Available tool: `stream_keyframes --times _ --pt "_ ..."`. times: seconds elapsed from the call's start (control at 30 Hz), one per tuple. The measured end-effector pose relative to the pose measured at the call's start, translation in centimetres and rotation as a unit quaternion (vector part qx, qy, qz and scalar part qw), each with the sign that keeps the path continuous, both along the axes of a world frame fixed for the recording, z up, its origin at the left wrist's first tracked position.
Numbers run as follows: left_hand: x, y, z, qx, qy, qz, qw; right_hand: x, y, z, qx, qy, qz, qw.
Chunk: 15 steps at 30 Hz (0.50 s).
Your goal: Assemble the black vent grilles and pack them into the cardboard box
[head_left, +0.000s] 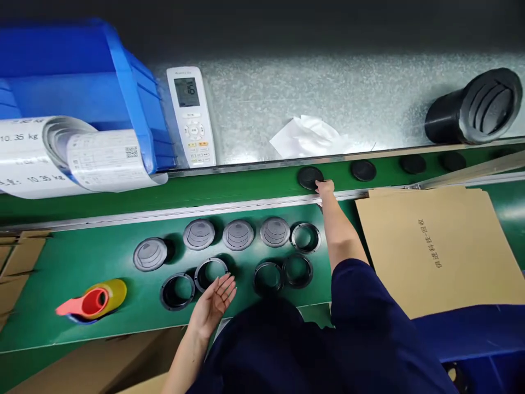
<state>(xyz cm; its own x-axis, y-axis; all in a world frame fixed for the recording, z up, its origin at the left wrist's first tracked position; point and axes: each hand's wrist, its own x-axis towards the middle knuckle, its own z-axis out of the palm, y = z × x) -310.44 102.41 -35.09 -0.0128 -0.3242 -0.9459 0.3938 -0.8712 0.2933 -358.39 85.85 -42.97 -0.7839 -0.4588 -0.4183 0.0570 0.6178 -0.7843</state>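
My right hand [325, 187] reaches forward to the green belt and pinches the near right edge of a black round disc [310, 178]. Palm up, with fingers apart, my left hand [216, 298] holds nothing. It hovers just beside a black plastic ring [210, 273], and another black ring [178, 291] stands to its left. More black rings, such as one [297, 270] on the right, rest on the green bench. A row of round louvred air vents [238, 235] lies behind them, and the leftmost vent [150, 254] is tilted.
More black discs [363, 170] sit along the belt [246, 181] to the right. Flat cardboard [447, 246] lies at right, a tape dispenser [96, 301] at left. The metal shelf [246, 104] bears a remote control [192, 116], tissue [307, 137], blue bin [135, 93], label roll [102, 153] and vent tube [449, 117].
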Motion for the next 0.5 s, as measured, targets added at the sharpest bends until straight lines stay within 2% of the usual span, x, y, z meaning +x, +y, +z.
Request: stream_keyframes --times 0.03,0.1,0.17,0.2,0.23,0.3,0.33,0.37,0.4,0.43,0.5 --pt "-0.4 -0.3 0.0 -0.002 0.0 -0.003 1.0 0.7 -0.2 -0.1 -0.013 -0.037 0.002 0.999" --pt "-1.5 -0.9 0.2 -0.01 0.004 -0.013 1.0 4.2 0.4 -0.2 -0.036 -0.108 0.008 0.993" --pt "-2.8 -1.5 0.7 -0.037 0.031 -0.012 0.999 9.9 2.6 0.0 -0.077 -0.199 0.041 0.976" --pt "-3.5 -1.8 1.0 -0.065 0.056 -0.002 0.996 13.1 4.4 0.4 -0.107 -0.265 0.067 0.956" --pt "-4.2 -2.0 1.4 -0.1 0.086 0.011 0.991 16.4 6.5 1.0 -0.138 -0.341 0.098 0.925" --pt "-5.1 -2.3 2.2 -0.182 0.13 0.047 0.974 22.5 11.0 2.7 -0.172 -0.486 0.172 0.839" --pt "-5.3 -2.4 2.6 -0.222 0.134 0.067 0.963 24.9 13.2 3.7 -0.17 -0.535 0.214 0.8" --pt "-5.3 -2.3 3.0 -0.257 0.128 0.087 0.954 26.9 15.0 4.8 -0.156 -0.558 0.26 0.773" --pt "-5.0 -2.2 3.4 -0.287 0.116 0.105 0.945 28.4 16.5 5.8 -0.142 -0.554 0.303 0.763" --pt "-4.6 -2.0 3.8 -0.309 0.104 0.12 0.938 29.3 17.4 6.6 -0.139 -0.517 0.338 0.774" --pt "-3.6 -1.2 4.9 -0.326 0.102 0.133 0.93 29.9 18.0 8.0 -0.178 -0.349 0.391 0.833"
